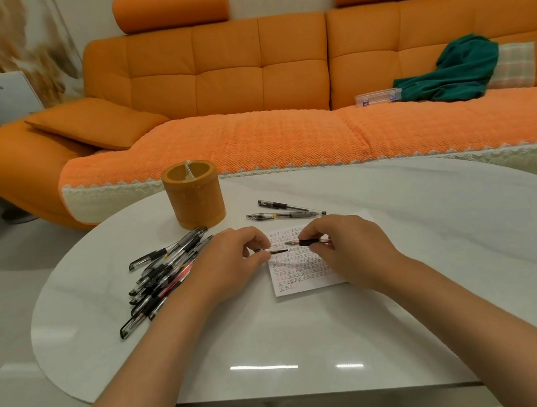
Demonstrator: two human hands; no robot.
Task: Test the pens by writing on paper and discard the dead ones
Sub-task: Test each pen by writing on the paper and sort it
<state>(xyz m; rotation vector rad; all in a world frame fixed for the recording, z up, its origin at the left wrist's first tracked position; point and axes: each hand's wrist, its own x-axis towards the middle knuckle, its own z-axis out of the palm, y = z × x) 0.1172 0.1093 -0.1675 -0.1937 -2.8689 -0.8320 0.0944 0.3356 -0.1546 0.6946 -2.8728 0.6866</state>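
Plastic pen (311, 241), likely light and stiff, pinched at its black grip by the right hand (348, 247); left hand (223, 260) pinches its cap (271, 250).

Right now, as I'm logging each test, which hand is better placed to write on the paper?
Right. The right hand grips the pen, uncapped, its tip bare above the paper; the left hand pinches only the cap.
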